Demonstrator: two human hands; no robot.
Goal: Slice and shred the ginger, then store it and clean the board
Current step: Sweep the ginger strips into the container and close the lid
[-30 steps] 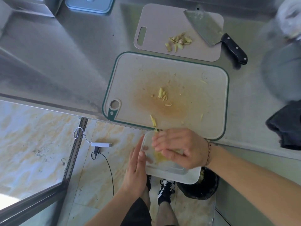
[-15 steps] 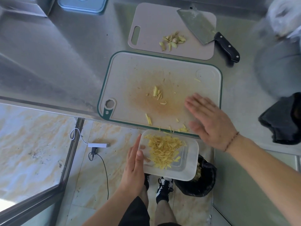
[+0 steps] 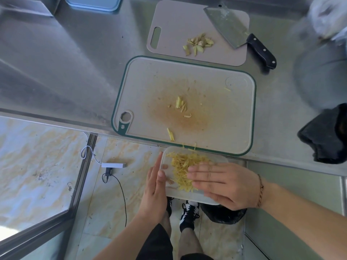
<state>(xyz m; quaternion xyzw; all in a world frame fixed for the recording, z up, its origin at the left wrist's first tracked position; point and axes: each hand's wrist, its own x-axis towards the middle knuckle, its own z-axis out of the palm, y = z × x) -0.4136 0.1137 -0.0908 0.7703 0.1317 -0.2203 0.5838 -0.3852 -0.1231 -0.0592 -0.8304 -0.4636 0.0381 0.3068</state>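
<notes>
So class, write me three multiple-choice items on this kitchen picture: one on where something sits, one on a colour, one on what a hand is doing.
1. Where does the cleaver lie?
A. on the small board at the back
B. in the container
C. on the floor

2. What colour is the rim of the big cutting board?
A. red
B. dark green
C. yellow

3. What is the right hand doing?
A. gripping the cleaver
B. lying flat, fingers straight, over the shredded ginger in the clear container
C. wiping with the dark cloth

Key: 1 A, its blade rests on that board's far corner. 2 B, a green border runs round it. 3 B, the fingers are straight while the left hand steadies the container's side.
</notes>
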